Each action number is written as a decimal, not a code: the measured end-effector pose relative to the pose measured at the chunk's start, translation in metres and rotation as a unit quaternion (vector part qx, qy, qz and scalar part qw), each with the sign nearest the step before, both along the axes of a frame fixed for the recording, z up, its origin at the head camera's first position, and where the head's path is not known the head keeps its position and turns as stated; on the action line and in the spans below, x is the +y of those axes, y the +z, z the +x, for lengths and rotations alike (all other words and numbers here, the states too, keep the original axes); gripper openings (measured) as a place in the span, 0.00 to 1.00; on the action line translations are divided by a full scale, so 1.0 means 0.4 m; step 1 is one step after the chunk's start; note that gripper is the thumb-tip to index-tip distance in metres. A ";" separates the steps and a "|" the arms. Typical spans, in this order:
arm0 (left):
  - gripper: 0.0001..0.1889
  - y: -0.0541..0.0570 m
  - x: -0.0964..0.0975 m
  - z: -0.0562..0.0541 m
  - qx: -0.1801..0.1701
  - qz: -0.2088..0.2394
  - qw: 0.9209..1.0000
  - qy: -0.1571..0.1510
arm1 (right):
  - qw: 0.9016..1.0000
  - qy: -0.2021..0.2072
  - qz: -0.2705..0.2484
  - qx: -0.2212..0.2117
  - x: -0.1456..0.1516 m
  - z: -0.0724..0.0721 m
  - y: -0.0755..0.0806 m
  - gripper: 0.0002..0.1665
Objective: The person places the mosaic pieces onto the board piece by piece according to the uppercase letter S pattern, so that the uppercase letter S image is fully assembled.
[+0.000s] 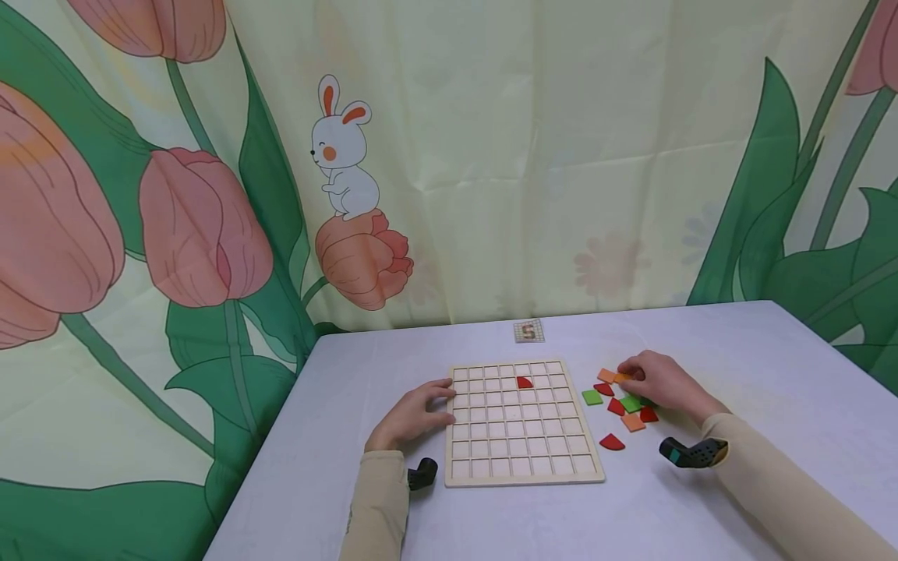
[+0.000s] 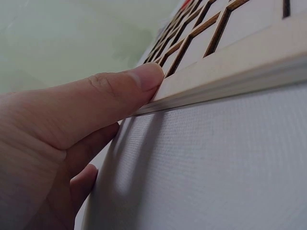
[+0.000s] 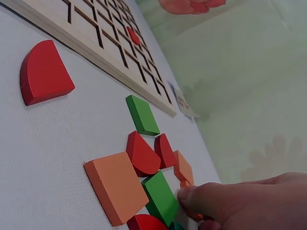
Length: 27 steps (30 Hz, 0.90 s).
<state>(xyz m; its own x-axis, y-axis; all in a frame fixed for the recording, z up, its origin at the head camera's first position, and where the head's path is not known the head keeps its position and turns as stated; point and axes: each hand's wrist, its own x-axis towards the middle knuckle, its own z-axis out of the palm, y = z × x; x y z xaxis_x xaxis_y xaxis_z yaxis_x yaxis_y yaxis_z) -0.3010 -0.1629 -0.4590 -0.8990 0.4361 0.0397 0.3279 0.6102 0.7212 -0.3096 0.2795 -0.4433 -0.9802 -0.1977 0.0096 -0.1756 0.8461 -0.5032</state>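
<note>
My left hand [image 1: 414,415] rests at the left edge of a wooden grid board [image 1: 449,467]. In the left wrist view its thumb [image 2: 139,81] touches the board's rim, the other fingers lying partly hidden behind. One red quarter-circle piece [image 1: 525,382] sits in a cell near the board's far side. Right of the board, my right hand [image 1: 662,380] pinches an orange piece [image 1: 621,378] at the far side of a loose group of pieces; the fingers hide much of it. Close by are another orange piece [image 1: 606,375], a green square [image 3: 160,196] and a red quarter-circle [image 3: 143,155].
Another red quarter-circle [image 1: 612,442] lies apart, nearer the front. A green square [image 1: 592,397] lies beside the board's right edge, and an orange square [image 1: 633,422] at the group's near side. Behind the board is a small printed card [image 1: 529,331]. A printed curtain [image 1: 477,195] hangs behind the table.
</note>
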 end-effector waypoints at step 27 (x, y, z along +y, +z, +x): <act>0.25 0.002 0.003 0.000 -0.009 -0.004 1.000 0.008 | 0.996 0.046 -0.058 0.039 -0.151 -0.033 0.034 0.21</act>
<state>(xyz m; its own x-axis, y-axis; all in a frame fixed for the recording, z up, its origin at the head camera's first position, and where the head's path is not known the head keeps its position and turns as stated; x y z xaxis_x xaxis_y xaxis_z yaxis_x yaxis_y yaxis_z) -0.3010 -0.1617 -0.4582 -0.9063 0.4222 0.0209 0.3058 0.6207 0.7219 -0.3229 0.2190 -0.4297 -0.9534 -0.2793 0.1137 -0.2921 0.7616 -0.5785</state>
